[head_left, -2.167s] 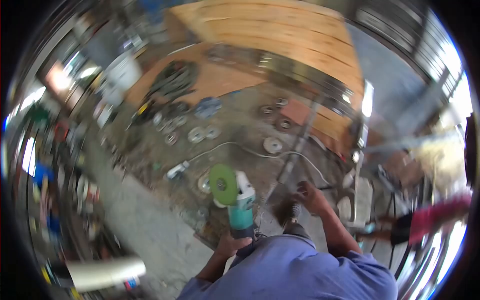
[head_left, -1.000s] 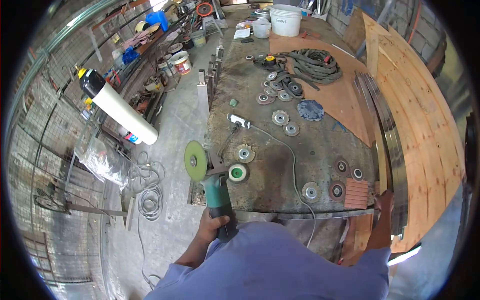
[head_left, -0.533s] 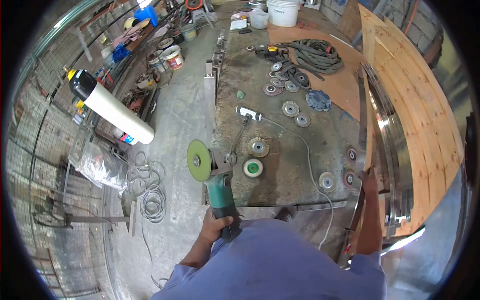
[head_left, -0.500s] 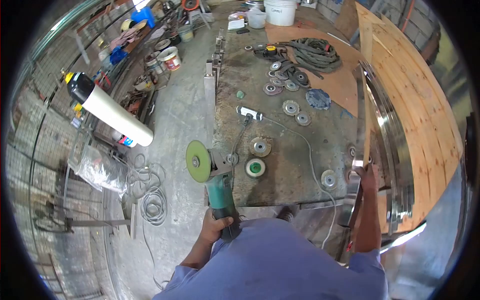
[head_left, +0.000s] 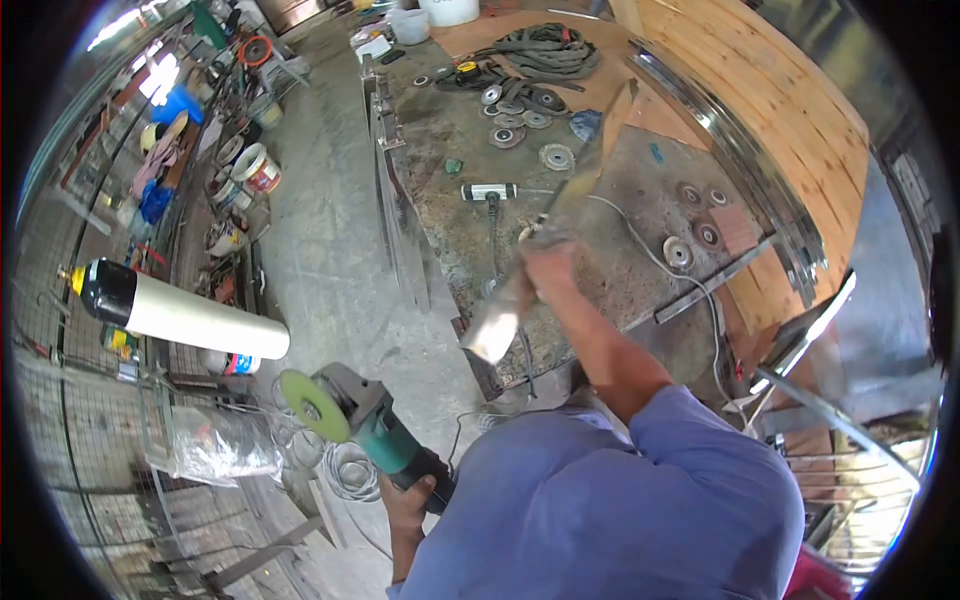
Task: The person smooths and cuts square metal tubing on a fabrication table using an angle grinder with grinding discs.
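Note:
My left hand (head_left: 408,500) is wrapped round the rear grip of a green angle grinder (head_left: 385,432), low at the left of the table. Its pale green disc (head_left: 314,405) faces left. My right hand (head_left: 548,268) is closed on a long shiny metal bar (head_left: 580,195), which lies slantwise above the table (head_left: 640,290) and is blurred by motion. Beneath and beside the bar are a white power socket (head_left: 489,192) with its cable and several round grinding discs (head_left: 557,157). The bar hides part of the tabletop.
A gas cylinder (head_left: 190,312) stands out at the left, near cluttered shelves. Metal strips (head_left: 720,130) and a wooden board (head_left: 770,100) line the right side. Coiled dark straps (head_left: 545,52) lie at the back. A cable (head_left: 712,330) hangs over the near edge.
My right hand has moved left from the table's right side, bringing the metal bar across the table. The grinder in my left hand is lower and further left. The view has shifted.

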A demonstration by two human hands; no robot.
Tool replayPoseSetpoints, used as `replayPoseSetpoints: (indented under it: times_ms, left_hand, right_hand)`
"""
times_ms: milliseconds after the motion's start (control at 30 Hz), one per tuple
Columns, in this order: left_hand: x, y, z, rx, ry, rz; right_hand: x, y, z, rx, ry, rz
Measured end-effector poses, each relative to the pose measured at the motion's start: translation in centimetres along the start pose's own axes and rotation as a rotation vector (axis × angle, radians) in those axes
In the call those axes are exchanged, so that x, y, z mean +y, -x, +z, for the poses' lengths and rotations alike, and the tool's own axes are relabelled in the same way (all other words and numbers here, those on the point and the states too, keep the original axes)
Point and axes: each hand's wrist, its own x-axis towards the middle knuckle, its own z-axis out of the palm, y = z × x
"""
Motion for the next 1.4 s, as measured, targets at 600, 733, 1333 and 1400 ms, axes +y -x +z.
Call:
replayPoseSetpoints:
  times_ms: [600, 733, 1333, 1400]
  left_hand:
    - [-0.1, 6.5, -4.0, 0.319, 0.039, -0.021]
    - [-0.5, 6.7, -4.2, 0.342, 0.035, -0.032]
    - [5.1, -9.5, 6.6, -0.144, -0.104, -0.102]
    - [5.5, -13.6, 9.8, -0.302, -0.243, -0.073]
  right_hand:
    - [-6.1, -1.1, 18.3, -0.080, 0.083, 0.358]
    - [-6.6, -0.9, 17.4, -0.146, 0.106, 0.353]
    - [-6.2, 0.0, -0.1, -1.620, -0.247, -0.417]
    - [-7.9, 3.4, -1.7, -1.622, -0.307, -0.325]
